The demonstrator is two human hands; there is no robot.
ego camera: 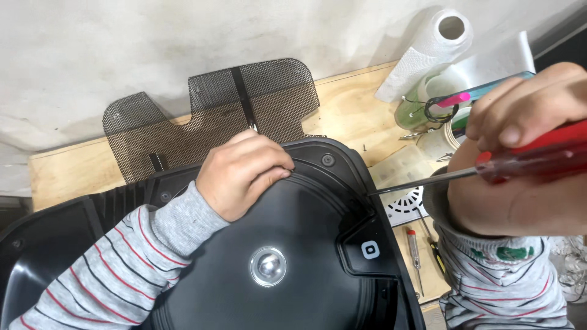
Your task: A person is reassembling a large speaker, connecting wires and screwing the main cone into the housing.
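Note:
A large black plastic housing with a round recess and a shiny metal hub lies on a wooden bench. My left hand rests curled over the housing's upper rim, pressing on it. My right hand, close to the camera at the right, grips a red-handled screwdriver. Its thin steel shaft points left, and its tip touches the housing's right edge near a corner.
A black perforated mesh panel lies behind the housing. At the back right stand a paper towel roll, a green jar with wires and a clear plastic box. A small red screwdriver lies right of the housing.

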